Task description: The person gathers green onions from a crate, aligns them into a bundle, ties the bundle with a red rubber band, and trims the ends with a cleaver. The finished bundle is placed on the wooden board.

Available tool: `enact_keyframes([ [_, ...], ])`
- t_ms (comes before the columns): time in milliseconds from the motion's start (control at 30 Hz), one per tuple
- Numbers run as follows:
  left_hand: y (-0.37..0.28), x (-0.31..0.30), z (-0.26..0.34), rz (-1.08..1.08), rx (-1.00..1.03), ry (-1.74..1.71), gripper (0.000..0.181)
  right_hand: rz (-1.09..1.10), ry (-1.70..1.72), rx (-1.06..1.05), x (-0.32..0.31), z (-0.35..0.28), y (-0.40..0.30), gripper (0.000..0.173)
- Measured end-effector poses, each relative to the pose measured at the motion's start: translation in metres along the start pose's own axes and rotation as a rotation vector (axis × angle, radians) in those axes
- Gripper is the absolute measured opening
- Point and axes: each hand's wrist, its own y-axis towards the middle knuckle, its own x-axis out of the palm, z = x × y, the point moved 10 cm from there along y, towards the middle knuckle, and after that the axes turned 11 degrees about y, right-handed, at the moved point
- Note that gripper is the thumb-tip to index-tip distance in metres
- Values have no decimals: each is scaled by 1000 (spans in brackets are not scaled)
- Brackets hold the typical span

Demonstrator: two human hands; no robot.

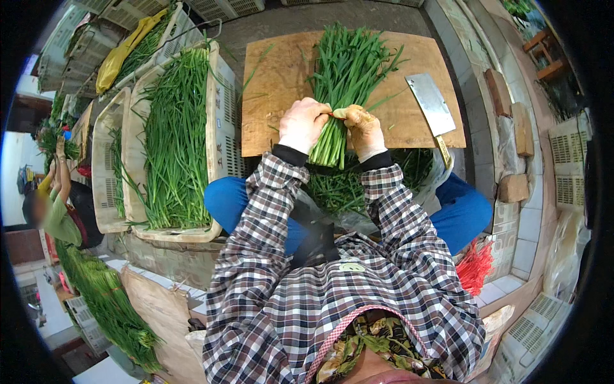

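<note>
A bunch of long green leafy stalks, which look like garlic chives [348, 67], lies on a wooden board [273, 120], its cut pale ends towards me. My left hand [304, 125] and my right hand [362, 129] meet over the stalks, pinching a thin red tie between their fingertips. Whether the tie goes all the way around the bunch is hidden. A cleaver [430, 104] rests on the right of the board, its yellowish handle pointing towards me past the edge. Under the board's near edge, a clear plastic bag [429, 189] holds green trimmings [336, 189].
Left of the board stands a white plastic crate [218, 120] full of green stalks, with another crate [103, 163] beside it. Red ties [475, 266] lie by my right knee. Bricks [513, 187] sit on the right ledge. Another person [67, 216] works far left.
</note>
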Motion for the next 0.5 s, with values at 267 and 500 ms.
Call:
enact_keyframes([
  [267,33,23,1,-372,176,80,19,-109,-112,-3,13,3,4,13],
  [500,35,31,-8,-483,211,-161,20,-124,-81,11,13,3,5,16],
])
